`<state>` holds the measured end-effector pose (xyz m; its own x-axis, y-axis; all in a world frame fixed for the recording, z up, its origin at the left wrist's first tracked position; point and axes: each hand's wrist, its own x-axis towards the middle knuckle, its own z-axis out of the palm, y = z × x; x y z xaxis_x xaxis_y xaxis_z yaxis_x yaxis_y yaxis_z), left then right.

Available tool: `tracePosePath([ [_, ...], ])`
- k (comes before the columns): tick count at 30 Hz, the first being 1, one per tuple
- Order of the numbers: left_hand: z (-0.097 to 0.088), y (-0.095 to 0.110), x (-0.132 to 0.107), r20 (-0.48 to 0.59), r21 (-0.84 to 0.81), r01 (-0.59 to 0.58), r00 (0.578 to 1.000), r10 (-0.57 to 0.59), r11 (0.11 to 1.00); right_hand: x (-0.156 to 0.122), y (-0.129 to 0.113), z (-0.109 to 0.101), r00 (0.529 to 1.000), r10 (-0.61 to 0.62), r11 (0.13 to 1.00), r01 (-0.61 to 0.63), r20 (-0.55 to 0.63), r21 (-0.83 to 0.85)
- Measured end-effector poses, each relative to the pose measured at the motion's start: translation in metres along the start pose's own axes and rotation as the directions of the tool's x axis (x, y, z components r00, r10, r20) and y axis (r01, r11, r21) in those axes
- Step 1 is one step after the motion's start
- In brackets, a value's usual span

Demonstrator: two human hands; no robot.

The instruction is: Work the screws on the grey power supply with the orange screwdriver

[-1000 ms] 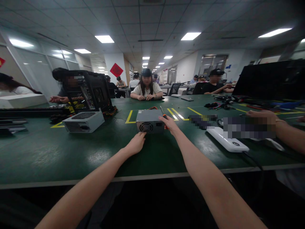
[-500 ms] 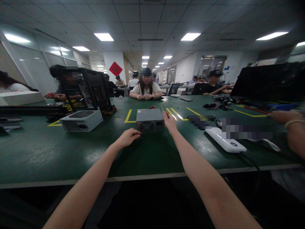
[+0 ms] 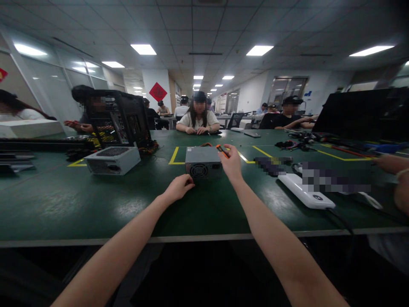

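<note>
A grey computer power supply (image 3: 204, 158) sits on the green table in front of me, its round fan grille facing me. Close to its lower left front corner is my left hand (image 3: 179, 187), fingers curled and pressed together; whatever they may pinch is too small or hidden to make out. My right hand (image 3: 231, 164), at the unit's right side, is closed around a screwdriver (image 3: 223, 150) with an orange and black handle. Its shaft cannot be made out now.
A second power supply (image 3: 112, 161) lies to the left, before an open black computer case (image 3: 124, 119). Right of me are a white power bank (image 3: 305, 191) with a cable, a cable bundle (image 3: 295, 138) and a dark monitor (image 3: 361, 113). A co-worker's arm (image 3: 403, 183) reaches in at the right edge.
My right hand has tilted the screwdriver, so the orange handle now shows above the unit's right edge. My left hand has shifted slightly down from the corner. The view has moved a little.
</note>
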<state>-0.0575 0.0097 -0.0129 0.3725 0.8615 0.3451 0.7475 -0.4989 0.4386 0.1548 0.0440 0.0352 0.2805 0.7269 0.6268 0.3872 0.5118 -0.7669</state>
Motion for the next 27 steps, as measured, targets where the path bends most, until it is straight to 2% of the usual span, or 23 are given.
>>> tracePosePath([
  [2, 0.0, 0.009, 0.006, -0.068, -0.082, 0.027, 0.997, -0.033, 0.996, -0.004, -0.008, -0.007, 0.996, -0.027, 0.996, 0.019, 0.082, 0.092],
  [5, 0.003, 0.029, 0.026, -0.164, -0.214, 0.048, 0.983, -0.084, 0.976, -0.006, -0.013, -0.026, 0.982, -0.067, 0.993, 0.05, 0.174, 0.103],
  [7, 0.01, 0.041, 0.04, -0.186, -0.299, 0.098, 0.97, -0.159, 0.949, -0.006, -0.011, -0.039, 0.983, -0.061, 0.995, 0.045, 0.174, 0.093],
  [10, 0.023, 0.051, 0.051, -0.238, -0.339, 0.125, 0.947, -0.214, 0.932, -0.009, -0.003, -0.054, 0.995, -0.034, 0.993, 0.023, 0.096, 0.117],
  [13, 0.034, 0.051, 0.045, -0.256, -0.233, 0.091, 0.955, -0.152, 0.968, -0.016, 0.001, -0.061, 1.0, -0.013, 0.983, 0.015, -0.011, 0.184],
  [17, 0.035, 0.048, 0.032, -0.272, -0.046, 0.005, 0.962, -0.018, 0.999, -0.028, -0.008, -0.062, 0.992, -0.099, 0.968, 0.116, -0.084, 0.223],
  [21, 0.034, 0.049, 0.03, -0.256, 0.045, -0.034, 0.966, 0.044, 0.998, -0.039, -0.017, -0.06, 0.969, -0.218, 0.972, 0.227, -0.117, 0.063],
  [24, 0.035, 0.05, 0.031, -0.25, 0.108, -0.1, 0.96, 0.124, 0.989, -0.044, -0.017, -0.057, 0.945, -0.314, 0.949, 0.311, -0.087, -0.043],
  [27, 0.036, 0.05, 0.031, -0.23, 0.162, -0.145, 0.956, 0.18, 0.976, -0.046, -0.015, -0.054, 0.933, -0.353, 0.934, 0.348, -0.065, -0.084],
])
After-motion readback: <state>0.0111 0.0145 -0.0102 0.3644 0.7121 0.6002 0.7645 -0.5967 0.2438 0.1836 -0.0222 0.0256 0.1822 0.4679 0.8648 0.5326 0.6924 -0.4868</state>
